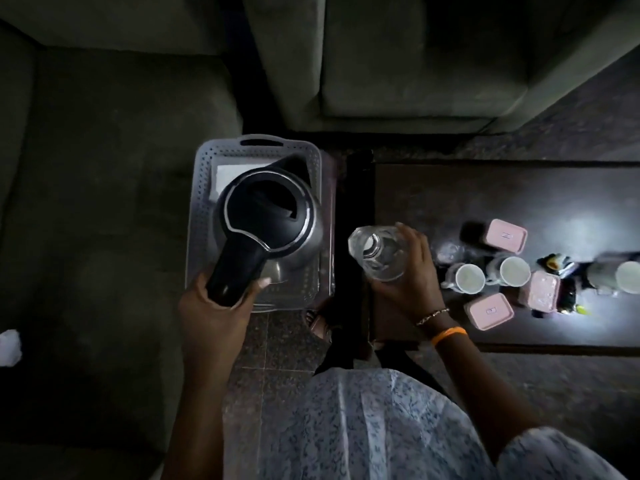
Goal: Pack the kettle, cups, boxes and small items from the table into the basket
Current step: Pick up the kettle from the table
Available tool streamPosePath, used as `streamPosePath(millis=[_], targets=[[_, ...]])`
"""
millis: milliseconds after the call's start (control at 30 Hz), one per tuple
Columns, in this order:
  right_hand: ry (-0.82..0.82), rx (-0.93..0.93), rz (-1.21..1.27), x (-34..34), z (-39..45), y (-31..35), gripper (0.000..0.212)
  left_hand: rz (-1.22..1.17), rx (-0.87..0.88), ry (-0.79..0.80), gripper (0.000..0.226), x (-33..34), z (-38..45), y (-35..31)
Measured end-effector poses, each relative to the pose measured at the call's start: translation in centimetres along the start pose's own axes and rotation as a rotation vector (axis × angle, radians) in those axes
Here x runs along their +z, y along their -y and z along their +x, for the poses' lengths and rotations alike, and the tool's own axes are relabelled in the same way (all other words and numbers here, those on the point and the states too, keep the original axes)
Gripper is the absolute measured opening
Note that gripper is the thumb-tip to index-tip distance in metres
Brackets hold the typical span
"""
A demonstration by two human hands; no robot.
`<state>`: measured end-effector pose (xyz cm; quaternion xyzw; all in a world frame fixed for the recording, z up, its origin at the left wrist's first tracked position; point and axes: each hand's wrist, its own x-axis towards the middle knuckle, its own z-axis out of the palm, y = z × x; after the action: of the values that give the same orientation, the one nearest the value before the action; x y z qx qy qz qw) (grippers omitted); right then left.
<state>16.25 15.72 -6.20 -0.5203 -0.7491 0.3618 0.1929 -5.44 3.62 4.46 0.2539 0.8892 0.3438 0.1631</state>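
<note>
Left grip (216, 308) curled round the black handle of the kettle (268, 223), held over the grey basket (201, 209) on the floor. Right grip (410, 271) wrapped round a clear glass bottle (375, 252). White cups (469, 278) and pink boxes (505, 235) stand on the dark surface (450, 195).

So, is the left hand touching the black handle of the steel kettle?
Touching. The head view shows the left hand gripping the steel kettle's black handle.

Black-lidded steel kettle (266, 220), grey perforated basket (204, 188), pink boxes (506, 236), white cups (469, 278).
</note>
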Motion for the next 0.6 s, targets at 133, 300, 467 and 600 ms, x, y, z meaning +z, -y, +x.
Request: streamPosePath(millis=[133, 300, 467, 600], targets=[[0.005, 0.083, -0.066, -2.6, 1.5, -4.6, 0.081, -0.058, 0.104, 0.147, 0.049, 2.1, -1.8, -3.7], [0.066, 0.194, -0.107, -4.2, 3.6, -10.5, 0.082, -0.082, 0.113, 0.303, 0.036, 6.5, -3.5, -5.7], [0.12, 0.232, -0.323, -3.8, 4.6, -14.7, 0.085, -0.01, 0.093, 0.367, 0.034, 11.0, -5.1, -6.4], [0.156, 0.281, -0.344, -3.0, 5.0, -17.0, 0.083, 0.045, 0.107, 0.417, 0.051, 13.4, -6.3, -6.0]])
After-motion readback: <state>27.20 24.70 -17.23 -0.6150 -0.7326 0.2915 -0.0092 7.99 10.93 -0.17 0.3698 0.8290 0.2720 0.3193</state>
